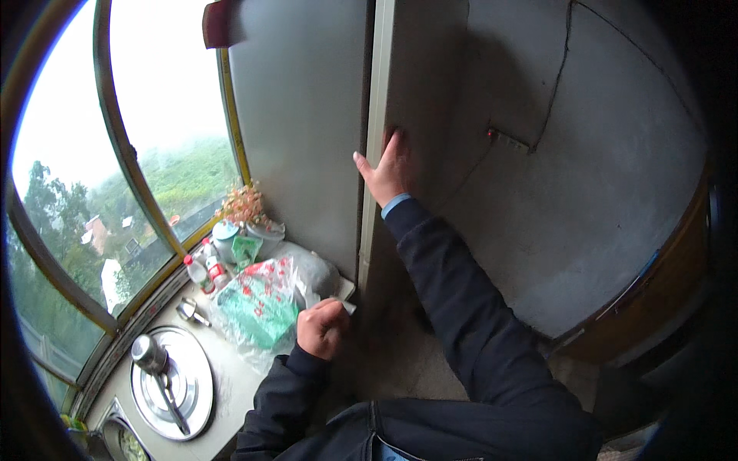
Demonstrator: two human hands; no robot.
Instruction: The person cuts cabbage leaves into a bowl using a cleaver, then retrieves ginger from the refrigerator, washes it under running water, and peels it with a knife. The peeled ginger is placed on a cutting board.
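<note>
My right hand [387, 176] reaches up to a tall grey appliance or panel [300, 127]. Its thumb lies across the pale vertical edge strip [377, 75], and the other fingers rest on the dark face beyond, partly lost in shadow. Lower down, my left hand [323, 329] is curled into a fist just right of a green plastic bag [256, 314]. A small pale piece [348, 306] shows at its knuckles; whether the hand holds it cannot be told. A clear plastic bag with red print [277, 274] lies against the green one.
Along the windowsill stand two red-capped bottles [199, 275], a lidded container [225, 231] and pinkish flowers [243, 204]. A ladle-like metal pot [149, 352] lies on a round metal lid [196, 397] on the counter [233, 383]. A power strip [510, 141] hangs on the grey wall.
</note>
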